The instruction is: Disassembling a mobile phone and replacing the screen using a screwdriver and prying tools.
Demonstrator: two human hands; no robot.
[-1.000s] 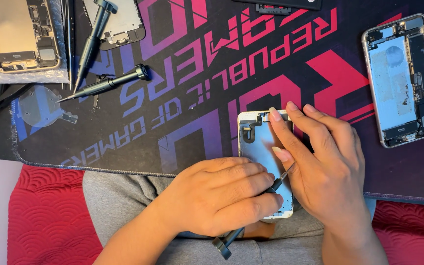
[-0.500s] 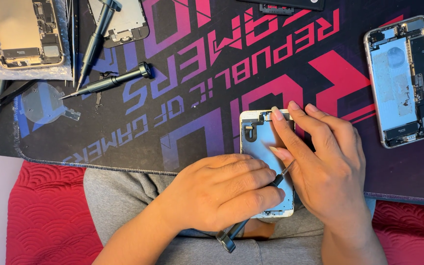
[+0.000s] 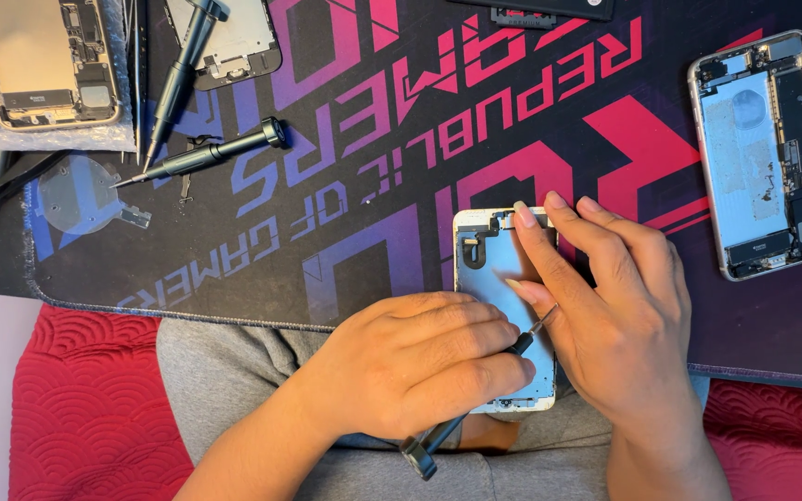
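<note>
A white phone display panel (image 3: 489, 269) lies back side up at the near edge of the dark printed mat (image 3: 373, 186), partly over my lap. My left hand (image 3: 420, 371) covers its lower half and grips a slim dark screwdriver (image 3: 424, 453). The tool's tip reaches the panel's right edge. My right hand (image 3: 610, 315) rests on the panel's right side, with its fingers pressing on the upper part and the thumb close to the screwdriver tip. The panel's lower half is mostly hidden under my hands.
An opened phone body (image 3: 761, 153) lies at the mat's right. A gold opened phone (image 3: 44, 60) sits on bubble wrap at top left. Two dark screwdrivers (image 3: 206, 153) (image 3: 183, 65), another display part (image 3: 234, 37) and a round film (image 3: 76, 195) lie nearby. A red cushion (image 3: 85, 408) is below.
Both hands stay on the panel almost unmoved; the screwdriver keeps its angle. The view has shifted very slightly.
</note>
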